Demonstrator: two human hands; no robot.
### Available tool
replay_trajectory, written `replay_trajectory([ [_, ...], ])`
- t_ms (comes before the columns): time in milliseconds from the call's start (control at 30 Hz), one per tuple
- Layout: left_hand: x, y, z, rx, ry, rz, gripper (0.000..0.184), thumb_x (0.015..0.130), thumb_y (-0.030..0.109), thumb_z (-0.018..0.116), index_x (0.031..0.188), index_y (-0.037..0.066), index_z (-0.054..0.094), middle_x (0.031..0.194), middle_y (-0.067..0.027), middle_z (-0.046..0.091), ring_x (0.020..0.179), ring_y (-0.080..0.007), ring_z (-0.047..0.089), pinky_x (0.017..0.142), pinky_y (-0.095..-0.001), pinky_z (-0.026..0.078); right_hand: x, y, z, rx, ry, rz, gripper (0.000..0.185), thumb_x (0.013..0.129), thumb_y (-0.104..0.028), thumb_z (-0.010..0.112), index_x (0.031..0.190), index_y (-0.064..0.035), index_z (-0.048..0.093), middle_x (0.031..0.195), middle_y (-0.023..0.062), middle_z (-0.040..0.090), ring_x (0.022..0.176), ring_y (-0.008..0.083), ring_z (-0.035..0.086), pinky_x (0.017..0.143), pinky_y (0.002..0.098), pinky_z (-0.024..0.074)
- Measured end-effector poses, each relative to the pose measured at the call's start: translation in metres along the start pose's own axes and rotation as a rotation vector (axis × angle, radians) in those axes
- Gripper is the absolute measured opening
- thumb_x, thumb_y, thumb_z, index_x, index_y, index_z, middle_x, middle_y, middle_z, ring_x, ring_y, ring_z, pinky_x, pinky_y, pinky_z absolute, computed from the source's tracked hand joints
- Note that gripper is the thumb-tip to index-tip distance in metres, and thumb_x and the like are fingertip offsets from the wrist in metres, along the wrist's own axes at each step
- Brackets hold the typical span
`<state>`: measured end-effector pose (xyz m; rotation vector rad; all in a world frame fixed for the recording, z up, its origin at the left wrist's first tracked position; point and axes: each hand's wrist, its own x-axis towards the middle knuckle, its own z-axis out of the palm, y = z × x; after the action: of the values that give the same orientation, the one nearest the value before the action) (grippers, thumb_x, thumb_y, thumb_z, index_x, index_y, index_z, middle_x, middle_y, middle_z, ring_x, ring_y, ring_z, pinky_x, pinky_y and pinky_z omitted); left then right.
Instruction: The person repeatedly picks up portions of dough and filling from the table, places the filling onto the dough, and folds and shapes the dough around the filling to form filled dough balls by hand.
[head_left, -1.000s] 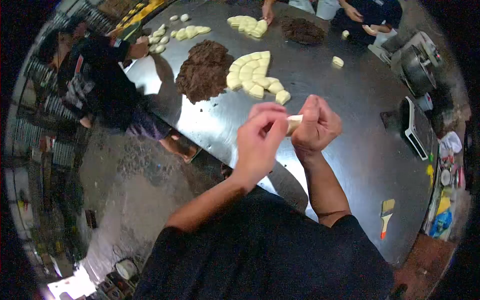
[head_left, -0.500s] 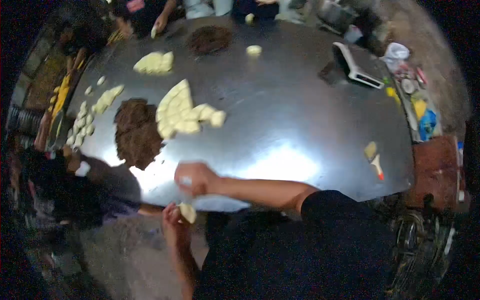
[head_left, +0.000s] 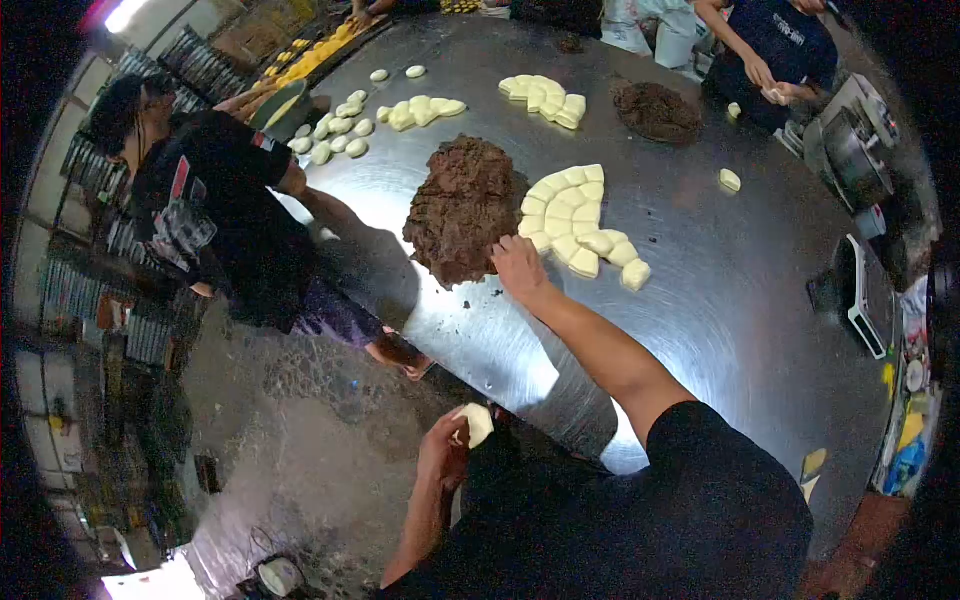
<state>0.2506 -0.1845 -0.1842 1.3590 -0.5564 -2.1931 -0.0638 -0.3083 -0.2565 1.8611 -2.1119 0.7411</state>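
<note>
My left hand is closed around the edge of a flattened piece of pale dough, held low in front of my body beside the table edge. My right hand reaches over the metal table, its bent fingers pressing into the near right edge of a large mound of dark brown filling. Right beside that mound lies a fan of cut pale dough pieces, with a few loose pieces trailing off toward the right. My right fingertips are partly hidden against the mound.
A co-worker in dark clothes stands at the left side, near rounded dough balls. Another person works at the far right. Farther back are more cut dough and a second brown mound. A scale stands at the right.
My view has swung left. My right hand has moved from above the near table edge, close to my left hand, to the brown mound. The left hand still holds the dough piece.
</note>
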Motion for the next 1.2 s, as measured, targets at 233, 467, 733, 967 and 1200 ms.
replay_trajectory([
  [233, 0.027, 0.022, 0.05, 0.319, 0.072, 0.29, 0.031, 0.088, 0.016, 0.066, 0.114, 0.0, 0.061, 0.086, -0.0073, 0.066, 0.072, -0.0154, 0.062, 0.062, -0.0273, 0.049, -0.01, -0.011, -0.073, 0.306, -0.456, 0.189, 0.018, 0.076, -0.012, 0.063, 0.089, -0.002, 0.07, 0.096, 0.0118, 0.065, 0.099, 0.0296, 0.06, 0.085, 0.0416, 0.046],
  [467, 0.001, 0.031, 0.144, -0.019, -0.074, 0.374, 0.029, 0.097, 0.021, 0.053, 0.118, 0.002, 0.061, 0.106, -0.0093, 0.066, 0.088, -0.0179, 0.065, 0.075, -0.0336, 0.055, -0.092, -0.079, -0.194, 0.518, 0.156, -0.193, 0.044, 0.065, 0.002, 0.053, 0.107, -0.0032, 0.063, 0.121, 0.0188, 0.056, 0.117, 0.0387, 0.048, 0.102, 0.046, 0.0367],
  [733, -0.049, -0.004, 0.177, 0.206, -0.349, 0.469, 0.014, 0.084, 0.003, 0.061, 0.094, -0.001, 0.069, 0.081, -0.01, 0.068, 0.067, -0.0156, 0.065, 0.057, -0.0279, 0.053, -0.123, -0.053, -0.289, 0.824, -0.253, 0.36, 0.028, 0.079, -0.003, 0.065, 0.107, -0.0023, 0.06, 0.082, 0.0043, 0.057, 0.076, 0.0155, 0.056, 0.074, 0.0299, 0.047],
  [967, -0.078, 0.004, 0.211, 0.192, -0.443, 0.389, 0.038, 0.088, 0.004, 0.059, 0.124, -0.003, 0.052, 0.1, -0.0118, 0.063, 0.078, -0.0151, 0.059, 0.062, -0.0308, 0.05, -0.139, -0.107, -0.325, 0.489, 0.303, -0.059, 0.03, 0.074, -0.007, 0.076, 0.099, -0.0016, 0.06, 0.081, 0.0082, 0.061, 0.071, 0.0156, 0.058, 0.064, 0.027, 0.0459],
  [1200, -0.079, -0.018, 0.238, 0.153, -0.487, 0.571, 0.026, 0.095, 0.026, 0.057, 0.104, 0.003, 0.067, 0.089, -0.0012, 0.064, 0.075, -0.0077, 0.055, 0.069, -0.0249, 0.045, -0.136, -0.058, -0.335, 0.339, 0.388, 0.12, 0.021, 0.073, -0.007, 0.072, 0.092, -0.0055, 0.062, 0.089, 0.0091, 0.061, 0.077, 0.026, 0.06, 0.067, 0.0339, 0.0488],
])
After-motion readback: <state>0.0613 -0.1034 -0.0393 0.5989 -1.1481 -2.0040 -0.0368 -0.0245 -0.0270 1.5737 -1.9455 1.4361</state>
